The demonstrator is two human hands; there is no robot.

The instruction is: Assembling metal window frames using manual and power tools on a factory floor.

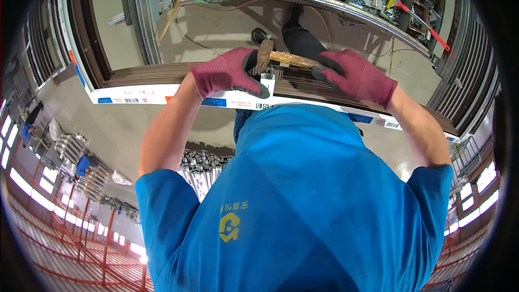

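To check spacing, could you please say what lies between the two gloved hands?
The head view shows a hammer, gripped by the right hand, and a small white piece.

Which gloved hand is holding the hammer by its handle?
The right hand, closed around the end of the wooden handle; the left hand is beside the hammer head, off the handle.

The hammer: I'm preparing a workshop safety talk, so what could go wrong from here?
The hammer, held in the right hand, has its head close beside the left hand, so a stray blow could strike the fingers there. A glancing blow might also dent the brown frame or knock the small pale piece by the left thumb out of place.
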